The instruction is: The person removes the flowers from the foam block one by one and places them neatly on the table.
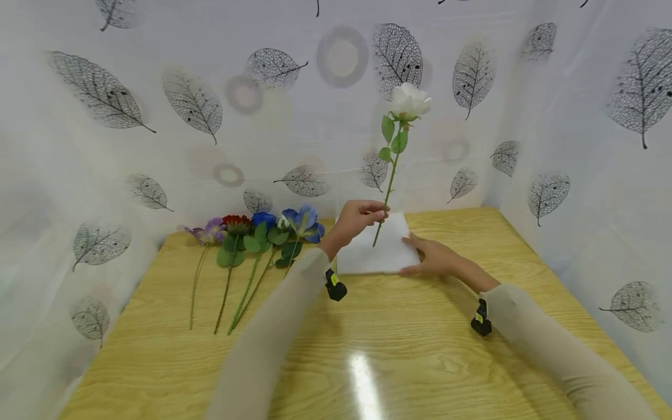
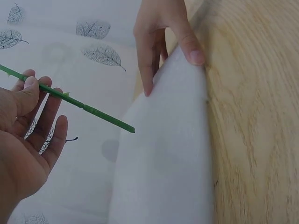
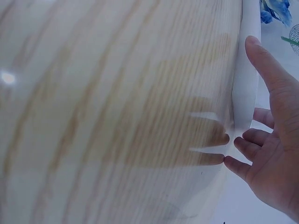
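Note:
A white artificial rose (image 1: 409, 102) stands nearly upright in my left hand (image 1: 358, 223), tilted a little to the right. Thumb and fingertips pinch its green stem (image 2: 108, 117) low down, and the cut end hangs over a white folded sheet (image 1: 367, 254) on the table. At the sheet's right side, my right hand (image 1: 437, 258) rests against it. Its thumb lies by the near edge and its fingers touch the right edge, fairly straight and spread about the corner. The right wrist view shows the sheet's side (image 3: 245, 98) beside the thumb.
Left of the sheet lie several artificial flowers, among them a purple one (image 1: 211, 231), a red one (image 1: 237, 224) and a blue one (image 1: 305, 221), stems toward me. The wooden table (image 1: 409, 338) meets a leaf-patterned curtain (image 1: 315, 128) at the back and sides.

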{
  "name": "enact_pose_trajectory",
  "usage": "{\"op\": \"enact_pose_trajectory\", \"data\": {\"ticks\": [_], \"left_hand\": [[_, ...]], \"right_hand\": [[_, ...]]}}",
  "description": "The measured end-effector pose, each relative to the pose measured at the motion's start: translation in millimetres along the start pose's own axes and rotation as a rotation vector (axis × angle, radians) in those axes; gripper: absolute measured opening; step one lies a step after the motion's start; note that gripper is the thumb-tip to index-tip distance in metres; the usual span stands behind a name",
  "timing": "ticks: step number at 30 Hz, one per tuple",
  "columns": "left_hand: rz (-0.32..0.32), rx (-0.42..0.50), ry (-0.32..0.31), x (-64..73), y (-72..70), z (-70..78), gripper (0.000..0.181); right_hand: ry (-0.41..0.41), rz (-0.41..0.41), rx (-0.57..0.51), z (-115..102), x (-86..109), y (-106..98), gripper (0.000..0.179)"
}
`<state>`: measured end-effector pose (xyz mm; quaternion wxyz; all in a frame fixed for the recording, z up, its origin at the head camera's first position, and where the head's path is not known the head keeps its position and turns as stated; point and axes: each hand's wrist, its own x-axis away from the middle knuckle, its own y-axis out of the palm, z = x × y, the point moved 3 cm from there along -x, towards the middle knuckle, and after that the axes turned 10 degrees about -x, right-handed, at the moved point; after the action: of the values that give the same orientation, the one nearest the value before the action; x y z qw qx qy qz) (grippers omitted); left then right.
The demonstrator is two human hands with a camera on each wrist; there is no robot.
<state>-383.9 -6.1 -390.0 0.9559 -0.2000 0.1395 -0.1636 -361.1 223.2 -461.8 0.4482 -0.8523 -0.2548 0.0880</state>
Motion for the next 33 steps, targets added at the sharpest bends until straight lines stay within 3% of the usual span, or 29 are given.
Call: {"op": "enact_pose_trajectory", "data": {"ticks": [11,23,33], "left_hand": [[-0.006,-0.077,0.023,22.7,-29.3,-7.6,0.027],[-0.034,-0.073,-0.001,47.1,-63.8,-22.4,0.028],[-0.001,-0.154,-0.096,73.7,-86.2,-34.6,0.030]], "right_hand": [[-0.008,0.008,0.010,4,-1.1,1,0.105],[-0.014,0.010,0.008,4,-1.3,1,0.106],[-0.002,0.006,0.000,6,0.5,1,0.107]]}}
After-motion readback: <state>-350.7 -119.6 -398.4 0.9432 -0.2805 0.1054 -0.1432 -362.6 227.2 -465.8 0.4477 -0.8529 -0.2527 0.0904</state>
